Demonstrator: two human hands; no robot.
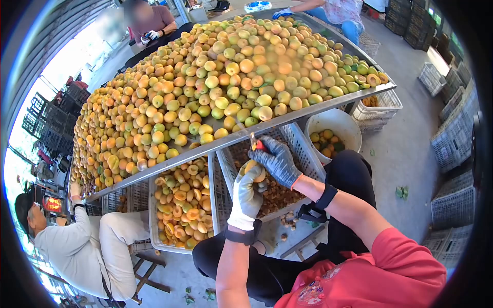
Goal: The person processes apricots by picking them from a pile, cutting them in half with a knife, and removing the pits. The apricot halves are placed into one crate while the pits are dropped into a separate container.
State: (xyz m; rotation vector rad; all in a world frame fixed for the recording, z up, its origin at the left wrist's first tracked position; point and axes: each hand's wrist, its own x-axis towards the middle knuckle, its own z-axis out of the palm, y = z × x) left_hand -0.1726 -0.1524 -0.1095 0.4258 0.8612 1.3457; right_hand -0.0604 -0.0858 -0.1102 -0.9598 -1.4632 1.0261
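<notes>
My left hand (244,194), in a white and grey glove, is closed around an apricot (255,172). My right hand (280,160), in a dark grey glove, grips a small red-handled tool (261,146) whose narrow metal tip points up; its exact kind is unclear. Both hands are close together just below the metal table edge (233,138). Beneath them is a plastic crate (314,172) with brown pits and scraps. On the table lies a large heap of apricots (205,82). Left of the hands, another crate (154,226) holds halved apricots (187,205).
A white bucket (341,123) with fruit stands right of the crates. One person (77,241) sits at the left; others work across the table. Stacked crates (454,138) line the right side. A low wooden stool (149,274) and fallen leaves are on the floor.
</notes>
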